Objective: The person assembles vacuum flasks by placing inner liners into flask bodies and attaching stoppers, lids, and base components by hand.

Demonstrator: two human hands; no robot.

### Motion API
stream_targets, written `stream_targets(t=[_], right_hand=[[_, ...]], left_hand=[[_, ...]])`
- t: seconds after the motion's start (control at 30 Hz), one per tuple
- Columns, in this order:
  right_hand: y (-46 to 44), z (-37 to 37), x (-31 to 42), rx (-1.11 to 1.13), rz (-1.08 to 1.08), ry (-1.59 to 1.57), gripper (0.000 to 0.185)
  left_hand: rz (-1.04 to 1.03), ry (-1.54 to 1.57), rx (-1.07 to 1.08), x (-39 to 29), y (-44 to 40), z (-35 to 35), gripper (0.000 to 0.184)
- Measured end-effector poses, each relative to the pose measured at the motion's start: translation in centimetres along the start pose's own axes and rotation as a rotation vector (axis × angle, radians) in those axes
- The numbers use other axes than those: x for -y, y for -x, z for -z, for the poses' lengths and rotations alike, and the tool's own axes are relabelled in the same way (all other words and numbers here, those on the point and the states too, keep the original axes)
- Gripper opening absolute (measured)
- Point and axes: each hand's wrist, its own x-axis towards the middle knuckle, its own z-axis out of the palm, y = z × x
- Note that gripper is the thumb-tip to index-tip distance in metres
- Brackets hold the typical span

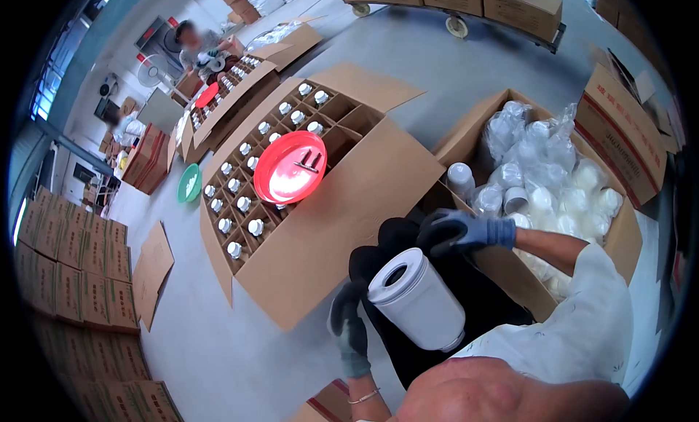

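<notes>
A white cylindrical container (422, 305) with a dark opening in its top rests on my lap, tilted. My left hand (349, 327), in a grey-green glove, is beside its lower left side, fingers spread and holding nothing visible. My right hand (455, 233), in a dark and blue glove, is above and right of the container, with its dark fingers curved; whether they hold anything cannot be made out. In front stands a divided carton (342, 218) with white-capped bottles in its cells. A red bowl (273, 185) with small dark pieces (309, 162) sits on the dividers.
An open carton (619, 236) of plastic-wrapped white parts (557, 174) stands at right. A green bowl (189, 183) is on the floor. Stacked cartons (80, 276) line the left. A loaded cart (466, 3) is behind. Two people (200, 47) work farther back.
</notes>
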Motion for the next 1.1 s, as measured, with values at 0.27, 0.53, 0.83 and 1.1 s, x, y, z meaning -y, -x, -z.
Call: stream_targets(t=[0.27, 0.53, 0.83, 1.1], right_hand=[[-5.7, -4.9, 5.0, -0.266, 0.391, 0.286, 0.059], [-12.3, -1.9, 3.5, -0.076, 0.664, 0.703, 0.066], [-16.4, -2.7, -0.1, -0.201, 0.153, 0.290, 0.047], [-33.8, 4.4, -0.4, -0.294, 0.062, 0.718, 0.057]], left_hand=[[0.074, -0.115, 0.338, -1.2, -4.5, -4.8, 0.079], [0.300, 0.704, 0.024, -1.7, -10.0, -5.1, 0.067], [-0.806, -1.267, 0.118, 1.4, -13.4, -4.4, 0.074], [-0.500, -1.212, 0.030, 4.9, -16.3, -4.4, 0.058]])
